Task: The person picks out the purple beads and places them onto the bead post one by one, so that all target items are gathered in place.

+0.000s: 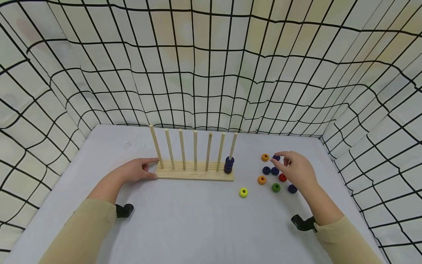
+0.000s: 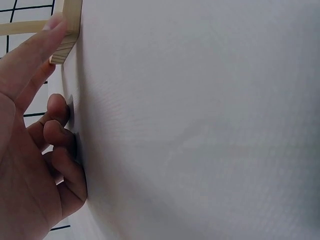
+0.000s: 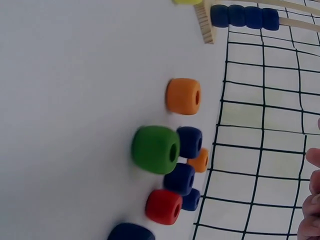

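A wooden base with several upright pegs (image 1: 194, 175) stands on the table. My left hand (image 1: 135, 170) grips its left end, thumb at the front corner and index finger behind; in the left wrist view the thumb (image 2: 35, 52) lies against the wood. Dark blue beads (image 1: 228, 165) are stacked on the rightmost peg. My right hand (image 1: 298, 170) hovers over the loose beads with thumb and index finger apart, holding nothing. Nearest its fingertips is a dark blue bead (image 1: 276, 157), partly hidden in the head view; the right wrist view shows this blue bead (image 3: 191, 200) on the table.
Around the right hand lie a green bead (image 1: 276, 187), a red bead (image 1: 282, 177), two orange beads (image 1: 261, 180) and more dark blue beads (image 1: 266, 170). A yellow bead (image 1: 243, 192) sits nearer the base. Black netting (image 1: 211, 77) surrounds the white table (image 1: 197, 220) at the back and sides.
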The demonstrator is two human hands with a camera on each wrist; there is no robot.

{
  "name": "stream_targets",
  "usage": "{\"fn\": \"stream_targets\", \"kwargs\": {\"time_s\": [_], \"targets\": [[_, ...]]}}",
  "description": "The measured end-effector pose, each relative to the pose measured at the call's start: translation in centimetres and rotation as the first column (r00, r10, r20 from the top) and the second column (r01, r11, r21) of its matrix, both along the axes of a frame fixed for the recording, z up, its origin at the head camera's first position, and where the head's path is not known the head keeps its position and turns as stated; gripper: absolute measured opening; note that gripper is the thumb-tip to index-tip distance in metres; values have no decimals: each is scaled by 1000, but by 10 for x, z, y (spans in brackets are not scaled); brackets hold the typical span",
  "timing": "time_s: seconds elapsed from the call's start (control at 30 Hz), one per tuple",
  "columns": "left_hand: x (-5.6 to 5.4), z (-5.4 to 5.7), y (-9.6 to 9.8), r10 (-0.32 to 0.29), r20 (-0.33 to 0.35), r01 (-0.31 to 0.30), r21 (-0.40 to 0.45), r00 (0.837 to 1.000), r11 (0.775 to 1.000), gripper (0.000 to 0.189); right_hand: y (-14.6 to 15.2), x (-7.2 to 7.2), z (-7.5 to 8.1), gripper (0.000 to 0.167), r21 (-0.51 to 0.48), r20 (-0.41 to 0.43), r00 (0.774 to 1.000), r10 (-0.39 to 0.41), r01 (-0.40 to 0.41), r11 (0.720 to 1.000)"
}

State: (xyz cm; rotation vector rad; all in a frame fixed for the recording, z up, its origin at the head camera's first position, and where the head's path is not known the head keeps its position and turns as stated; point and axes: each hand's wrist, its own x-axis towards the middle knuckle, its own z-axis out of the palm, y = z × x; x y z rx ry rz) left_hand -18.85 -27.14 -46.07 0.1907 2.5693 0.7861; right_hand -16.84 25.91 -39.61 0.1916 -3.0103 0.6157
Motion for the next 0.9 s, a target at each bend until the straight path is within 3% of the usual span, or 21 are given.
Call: {"fn": "stream_targets", "kwargs": {"time_s": [0.17,0.9], "targets": [[0,-1,-1,2,1,-2,-9,1000,1000,79,11,4,-6,51,34,37,999,-3,1,999],[0,-1,-1,0,6,0,-7,1000,1000,79,53,24,-34,40,86,113,993,-18,8,996]]}}
